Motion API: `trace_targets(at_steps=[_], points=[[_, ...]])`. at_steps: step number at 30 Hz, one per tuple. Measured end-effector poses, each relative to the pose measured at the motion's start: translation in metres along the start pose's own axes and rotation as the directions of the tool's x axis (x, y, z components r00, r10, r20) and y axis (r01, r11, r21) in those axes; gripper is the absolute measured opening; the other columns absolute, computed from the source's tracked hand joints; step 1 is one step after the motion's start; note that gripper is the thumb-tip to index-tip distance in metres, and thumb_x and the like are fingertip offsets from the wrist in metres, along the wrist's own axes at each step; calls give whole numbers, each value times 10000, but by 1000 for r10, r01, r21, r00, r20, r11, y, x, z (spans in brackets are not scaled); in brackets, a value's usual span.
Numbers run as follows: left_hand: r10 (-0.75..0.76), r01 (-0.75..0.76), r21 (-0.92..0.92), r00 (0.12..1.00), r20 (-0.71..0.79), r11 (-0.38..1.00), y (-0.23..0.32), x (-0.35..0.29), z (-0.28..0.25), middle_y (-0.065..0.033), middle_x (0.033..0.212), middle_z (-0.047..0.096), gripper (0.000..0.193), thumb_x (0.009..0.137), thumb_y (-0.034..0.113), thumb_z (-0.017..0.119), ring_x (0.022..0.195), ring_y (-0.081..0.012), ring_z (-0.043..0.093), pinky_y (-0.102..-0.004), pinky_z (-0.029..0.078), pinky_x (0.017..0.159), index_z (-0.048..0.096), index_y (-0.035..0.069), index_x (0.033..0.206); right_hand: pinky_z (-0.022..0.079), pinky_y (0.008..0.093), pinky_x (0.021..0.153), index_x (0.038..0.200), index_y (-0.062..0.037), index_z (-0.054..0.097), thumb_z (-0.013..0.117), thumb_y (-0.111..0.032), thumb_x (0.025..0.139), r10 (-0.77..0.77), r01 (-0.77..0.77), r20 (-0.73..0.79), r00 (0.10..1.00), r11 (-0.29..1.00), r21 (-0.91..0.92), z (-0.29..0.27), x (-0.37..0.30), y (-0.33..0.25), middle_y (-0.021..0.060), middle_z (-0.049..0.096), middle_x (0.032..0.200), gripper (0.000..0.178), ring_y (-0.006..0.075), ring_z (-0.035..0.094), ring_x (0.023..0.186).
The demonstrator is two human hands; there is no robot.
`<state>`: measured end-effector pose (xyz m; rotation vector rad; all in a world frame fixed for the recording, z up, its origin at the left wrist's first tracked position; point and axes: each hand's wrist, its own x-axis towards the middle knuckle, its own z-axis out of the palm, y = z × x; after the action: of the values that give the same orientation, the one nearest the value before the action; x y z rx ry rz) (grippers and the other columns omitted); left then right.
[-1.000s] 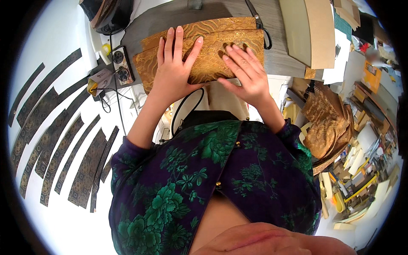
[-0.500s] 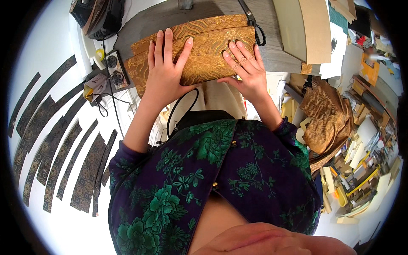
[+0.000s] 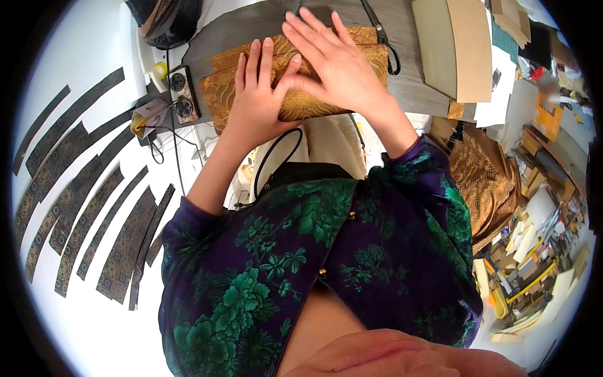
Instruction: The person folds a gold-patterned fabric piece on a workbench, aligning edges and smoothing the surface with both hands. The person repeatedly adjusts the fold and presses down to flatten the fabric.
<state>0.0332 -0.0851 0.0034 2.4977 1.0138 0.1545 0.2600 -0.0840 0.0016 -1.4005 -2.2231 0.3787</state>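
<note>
Grey desk (image 3: 411, 91), bearing gold cloth (image 3: 314, 109) along its near edge. On the cloth, left hand (image 3: 256, 103) palm down, fingers spread, gripping nothing; over its middle, right hand (image 3: 336, 72) open, nothing visibly held, contact impossible to tell. At far right, black scissors (image 3: 380, 31).

Gold waves on brown cloth (image 3: 218, 88)

Curling wave lines in brighter gold run over the cloth, whose ground is golden brown. The desk (image 3: 411, 88) is dark grey, faintly streaked. The jacket (image 3: 239, 301) is deep purple, scattered with emerald green flowers and leaves; its buttons (image 3: 323, 272) are gold. The strips (image 3: 125, 254) are blackish, dotted with tan round motifs. The draped fabric (image 3: 482, 185) is bronze brown with fine lighter lines. The scissors (image 3: 380, 32) are black, the board (image 3: 471, 53) tan, the mat (image 3: 504, 43) green.
</note>
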Motion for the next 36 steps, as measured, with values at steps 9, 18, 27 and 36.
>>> trace_targets(at_steps=[9, 18, 27, 36], points=[[3, -4, -13, 998, -68, 1000, 2, 0, 2, -306, 1716, 210, 1233, 618, 486, 965, 1598, -492, 193, -632, 184, 1274, 392, 52, 1620, 117, 549, 1329, 1638, 31, 326, 796, -764, 709, -77, 69, 303, 950, 997, 36, -16, -18, 7, 192, 262, 1744, 1310, 310, 188, 1642], [-17, 15, -22, 996, -91, 1000, 3, 0, 1, -302, 1699, 264, 1231, 570, 458, 977, 1595, -473, 232, -607, 212, 1280, 437, -22, 1567, 103, 575, 1323, 1663, -66, 332, 821, -769, 676, -92, 120, 378, 921, 991, -53, -17, -16, 7, 197, 222, 1753, 1306, 348, 162, 1643], [-224, 158, -207, 912, -344, 965, -3, -28, -20, -289, 1685, 302, 1069, 765, 512, 921, 1588, -475, 244, -586, 224, 1277, 437, -11, 1562, 108, 572, 1322, 1670, -72, 316, 810, -770, 697, -67, 112, 413, 908, 990, -87, -16, -13, 5, 192, 211, 1758, 1295, 341, 136, 1650], [-850, 332, -942, 510, 135, 50, -76, -51, -2, -1, 933, 723, 302, 978, 304, 821, 846, -72, 608, -233, 468, 802, 728, 22, 1033, 116, 565, 1322, 1673, -83, 313, 860, -717, 686, -70, 101, 404, 912, 993, -56, -16, -12, 3, 175, 191, 1767, 1295, 328, 140, 1650]])
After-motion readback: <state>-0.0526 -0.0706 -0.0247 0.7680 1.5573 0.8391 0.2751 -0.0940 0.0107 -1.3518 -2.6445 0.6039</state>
